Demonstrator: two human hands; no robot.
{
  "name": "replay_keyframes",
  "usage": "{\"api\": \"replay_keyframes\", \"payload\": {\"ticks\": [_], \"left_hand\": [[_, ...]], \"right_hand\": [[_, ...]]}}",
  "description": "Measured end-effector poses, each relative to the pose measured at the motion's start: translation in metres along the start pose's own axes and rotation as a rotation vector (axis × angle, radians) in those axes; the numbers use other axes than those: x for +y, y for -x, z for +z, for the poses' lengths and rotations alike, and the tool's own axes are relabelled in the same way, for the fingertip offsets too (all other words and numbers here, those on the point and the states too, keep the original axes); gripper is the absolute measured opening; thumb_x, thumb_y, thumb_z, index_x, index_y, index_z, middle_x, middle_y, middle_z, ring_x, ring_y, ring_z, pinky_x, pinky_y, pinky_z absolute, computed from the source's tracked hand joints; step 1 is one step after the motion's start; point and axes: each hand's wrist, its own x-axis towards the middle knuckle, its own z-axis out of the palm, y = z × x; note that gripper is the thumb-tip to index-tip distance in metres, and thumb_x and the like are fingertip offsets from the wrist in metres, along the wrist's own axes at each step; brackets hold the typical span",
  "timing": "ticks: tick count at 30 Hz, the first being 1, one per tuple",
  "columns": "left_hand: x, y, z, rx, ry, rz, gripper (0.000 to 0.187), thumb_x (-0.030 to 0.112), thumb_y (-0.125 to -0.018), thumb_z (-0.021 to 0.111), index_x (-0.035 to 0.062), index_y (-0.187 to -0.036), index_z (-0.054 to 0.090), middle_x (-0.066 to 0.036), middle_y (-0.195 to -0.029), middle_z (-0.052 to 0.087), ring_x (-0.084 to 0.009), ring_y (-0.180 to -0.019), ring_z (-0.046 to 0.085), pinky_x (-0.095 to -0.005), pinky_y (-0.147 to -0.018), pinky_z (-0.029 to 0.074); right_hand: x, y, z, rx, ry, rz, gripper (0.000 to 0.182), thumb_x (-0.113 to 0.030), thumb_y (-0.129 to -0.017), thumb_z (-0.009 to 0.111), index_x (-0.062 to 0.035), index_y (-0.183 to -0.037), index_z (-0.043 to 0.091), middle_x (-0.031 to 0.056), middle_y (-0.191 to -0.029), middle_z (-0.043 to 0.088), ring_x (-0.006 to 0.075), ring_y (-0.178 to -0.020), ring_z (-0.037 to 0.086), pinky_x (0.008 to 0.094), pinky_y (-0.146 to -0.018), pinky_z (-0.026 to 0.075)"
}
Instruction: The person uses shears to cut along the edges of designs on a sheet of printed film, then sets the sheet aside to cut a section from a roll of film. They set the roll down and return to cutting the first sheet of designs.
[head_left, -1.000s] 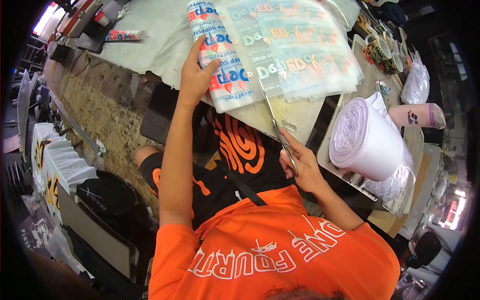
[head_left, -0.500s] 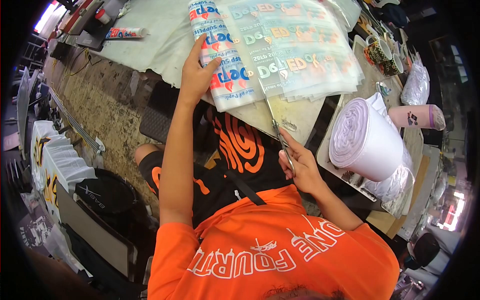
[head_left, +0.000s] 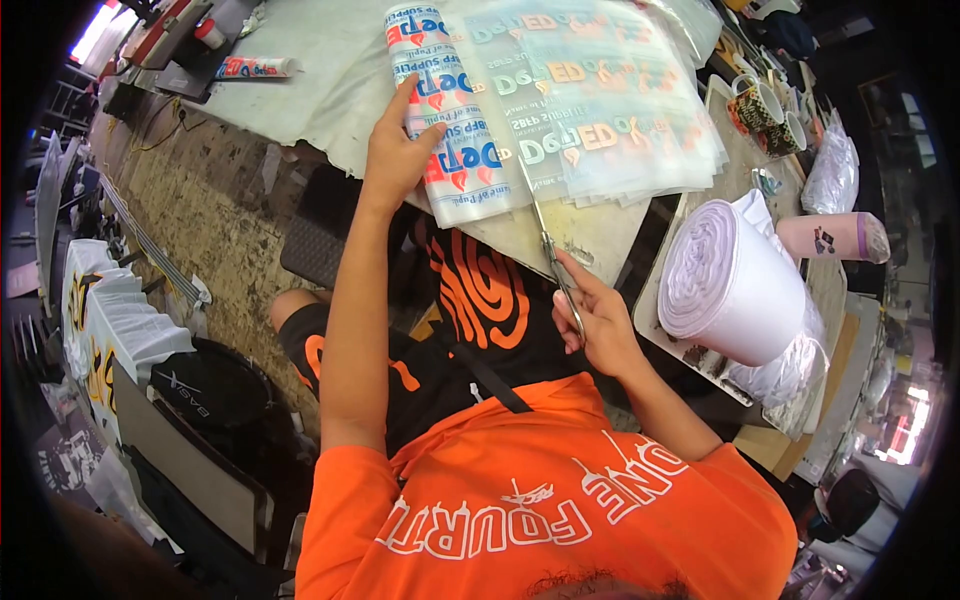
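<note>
My left hand (head_left: 398, 158) grips the left side of a rolled printed plastic sheet (head_left: 465, 160), thumb and a finger resting on its top. Blue and red lettering covers the roll. To its right spreads a stack of translucent printed sheets (head_left: 620, 150), the print showing faintly in reverse. In my right hand (head_left: 605, 325) is a pair of metal scissors (head_left: 546, 243), fingers closed round the handles. Their blades point away from me and lie at the sheet's near edge, between the roll and the stack. Whether the blades are apart is hard to see.
The sheets lie on a pale-covered table (head_left: 310, 95). A large white roll of material (head_left: 740, 280) stands at right, near a pink cylinder (head_left: 825, 237) and two patterned mugs (head_left: 757, 105). Another printed roll (head_left: 255, 68) lies at far left. A dark chair (head_left: 190, 440) is lower left.
The printed roll and my left hand have shifted slightly toward me and to the right. My right hand and the scissors have moved very little.
</note>
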Motion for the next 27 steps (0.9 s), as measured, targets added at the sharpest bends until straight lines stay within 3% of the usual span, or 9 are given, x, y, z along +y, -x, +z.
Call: {"api": "replay_keyframes", "payload": {"ticks": [7,10,27], "left_hand": [[0.003,0.001,0.001,0.024,-0.055,0.007,0.074,-0.009,-0.091,0.069,-0.0026,-0.159,0.039,-0.02,-0.148,0.057,-0.0196,-0.123,0.062,-0.0337,-0.104,0.054],[0.003,0.002,0.001,0.016,-0.017,-0.006,0.075,-0.009,-0.091,0.069,-0.0026,-0.159,0.039,-0.02,-0.148,0.057,-0.0199,-0.124,0.062,-0.0337,-0.104,0.053],[0.002,0.001,0.001,0.009,-0.057,0.001,0.075,-0.012,-0.089,0.067,-0.0032,-0.159,0.039,-0.023,-0.157,0.048,-0.0223,-0.134,0.056,-0.034,-0.11,0.049]], "right_hand": [[0.002,-0.003,-0.006,-0.025,0.077,-0.034,0.063,-0.011,-0.108,0.058,-0.0057,-0.165,0.032,-0.0009,-0.069,0.05,0.008,-0.056,0.045,0.0258,-0.051,0.045],[0.003,-0.002,-0.007,-0.041,0.007,-0.013,0.061,-0.016,-0.108,0.058,-0.0087,-0.164,0.034,0.001,-0.072,0.053,0.0076,-0.055,0.048,0.0238,-0.049,0.044],[-0.007,-0.029,0.006,-0.002,-0.053,-0.04,0.064,-0.021,-0.107,0.063,-0.0054,-0.163,0.036,0.0025,-0.069,0.056,0.0093,-0.05,0.049,0.0269,-0.047,0.044]]}}
